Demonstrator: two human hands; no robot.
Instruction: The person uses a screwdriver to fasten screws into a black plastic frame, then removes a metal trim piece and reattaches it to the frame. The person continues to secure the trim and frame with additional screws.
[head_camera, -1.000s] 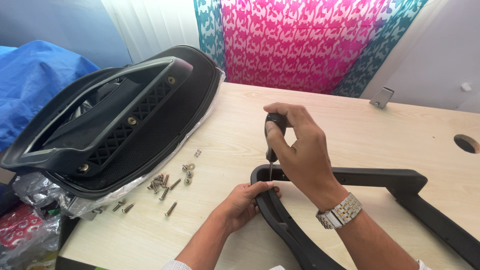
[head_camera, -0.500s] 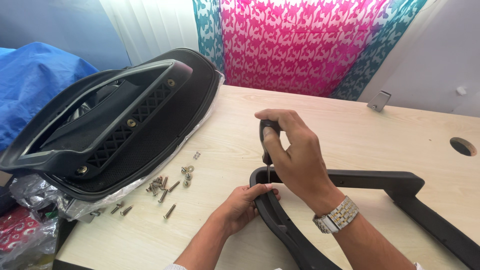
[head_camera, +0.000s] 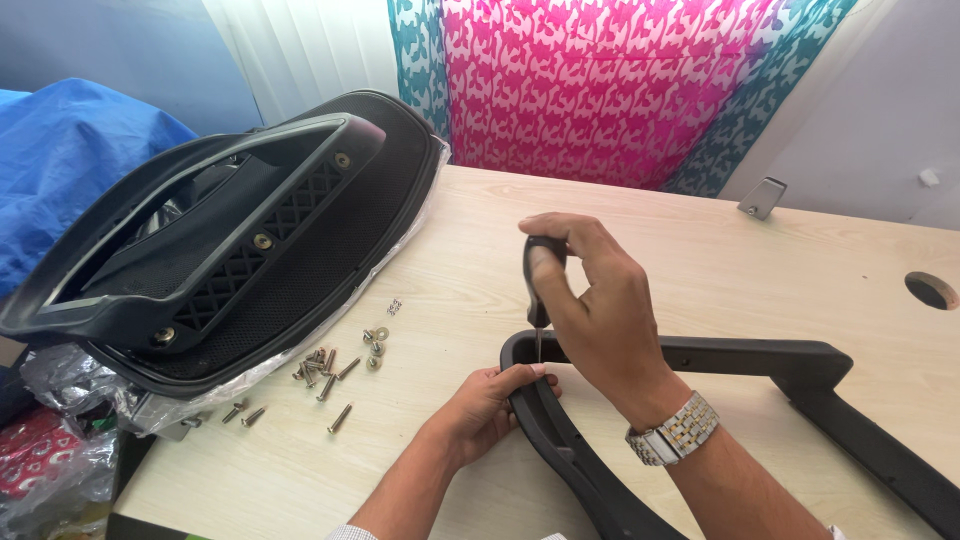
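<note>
My right hand (head_camera: 590, 300) is wrapped around a black screwdriver (head_camera: 538, 285), tip down in the black chair armrest (head_camera: 700, 355); my left hand (head_camera: 490, 400) pinches its curved end near the counter's (head_camera: 700, 240) front edge. A tilt could cam the tip out. Loose screws (head_camera: 325, 370) lie leftward; right side stays open.

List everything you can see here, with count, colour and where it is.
screwdriver: one, black handle, upright in right hand, tip on armrest
armrest: one, black, lying on table, front right
seat: one, black, on plastic wrap, table's left
screws: loose pile, silver, table beside seat
table: one, light wood, with hole at right edge
bracket: one, grey, table's far edge
curtain: one, pink and teal, behind table
watch: one, silver, right wrist
left hand: steadies armrest's curved end
right hand: grips screwdriver
</note>
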